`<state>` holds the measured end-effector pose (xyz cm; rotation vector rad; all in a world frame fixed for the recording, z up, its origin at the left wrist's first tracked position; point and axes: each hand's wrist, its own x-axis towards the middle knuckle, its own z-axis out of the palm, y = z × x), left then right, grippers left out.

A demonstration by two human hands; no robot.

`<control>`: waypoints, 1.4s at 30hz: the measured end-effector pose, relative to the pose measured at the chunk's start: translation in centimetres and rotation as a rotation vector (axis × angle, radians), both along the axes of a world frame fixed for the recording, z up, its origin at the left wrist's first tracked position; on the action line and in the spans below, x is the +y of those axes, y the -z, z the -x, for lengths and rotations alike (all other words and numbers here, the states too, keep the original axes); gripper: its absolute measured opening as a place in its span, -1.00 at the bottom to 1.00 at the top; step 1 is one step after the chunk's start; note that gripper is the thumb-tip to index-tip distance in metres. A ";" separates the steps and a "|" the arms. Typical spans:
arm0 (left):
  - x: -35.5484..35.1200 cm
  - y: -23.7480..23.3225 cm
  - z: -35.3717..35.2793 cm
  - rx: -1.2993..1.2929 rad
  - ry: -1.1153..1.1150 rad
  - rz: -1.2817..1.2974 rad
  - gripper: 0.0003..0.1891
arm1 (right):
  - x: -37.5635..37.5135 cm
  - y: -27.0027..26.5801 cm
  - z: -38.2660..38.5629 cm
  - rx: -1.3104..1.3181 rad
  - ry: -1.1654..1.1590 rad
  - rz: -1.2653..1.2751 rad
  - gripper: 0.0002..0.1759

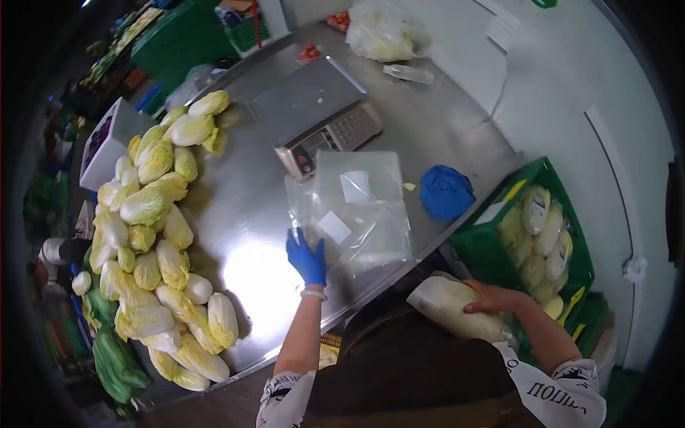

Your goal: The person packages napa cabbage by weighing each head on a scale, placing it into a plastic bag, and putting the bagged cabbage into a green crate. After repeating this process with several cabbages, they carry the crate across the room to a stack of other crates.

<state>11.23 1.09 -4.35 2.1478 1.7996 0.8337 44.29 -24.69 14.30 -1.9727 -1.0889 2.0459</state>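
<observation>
My left hand [307,260], in a blue glove, reaches to the left edge of a stack of clear plastic bags [389,232] on the steel table. Its fingers are stretched out, with the thumb apart. Two white labels, an upper label [355,187] and a lower label [335,227], show on the bags. At the table's front edge, my bare right hand [492,297] is closed around a bagged napa cabbage [453,303], held against the dark apron [428,378]. Loose napa cabbages [146,207] are piled along the left side of the table.
A digital scale [307,107] stands behind the bags. A crumpled blue thing [446,192] lies near the right edge. Bagged cabbages fill a green crate [485,239] at right. Farther back are a clear bottle [408,74] and a stuffed plastic bag [385,32].
</observation>
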 end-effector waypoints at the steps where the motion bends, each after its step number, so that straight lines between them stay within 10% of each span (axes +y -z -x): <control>1: 0.9 1.9 0.2 0.041 -0.060 -0.018 -0.54 | 0.2 -1.2 0.2 0.012 0.040 0.016 0.07; 4: 2.4 2.4 0.0 -0.032 0.061 -0.062 -0.82 | -0.4 -2.2 0.9 -0.040 0.031 -0.015 0.06; 11: 0.3 -9.4 -0.8 -0.385 0.325 -0.351 -0.77 | -2.3 -3.5 2.4 -0.062 0.130 -0.053 0.04; 18: -4.3 -4.1 4.2 0.181 1.094 -0.225 -0.72 | -3.0 -3.1 3.4 -0.019 0.169 -0.084 0.07; 25: -7.3 -2.9 4.7 -0.111 0.827 -0.001 -0.62 | -3.3 -2.0 3.3 -0.019 0.170 -0.032 0.14; 32: -4.0 -1.3 -0.1 -0.293 0.272 0.215 -0.10 | -2.2 -1.2 3.3 0.012 0.118 -0.009 0.13; 37: -0.3 0.9 0.7 -0.339 0.226 0.169 -0.69 | -2.7 -1.3 3.3 0.002 0.145 -0.012 0.08; 39: 2.1 2.7 2.1 -0.765 0.268 0.114 -0.77 | -2.8 -1.1 2.8 0.012 0.148 -0.024 0.06; 42: 4.7 -7.1 6.9 -1.103 -0.120 0.581 -0.88 | -2.7 -2.1 2.7 -0.008 0.151 -0.029 0.04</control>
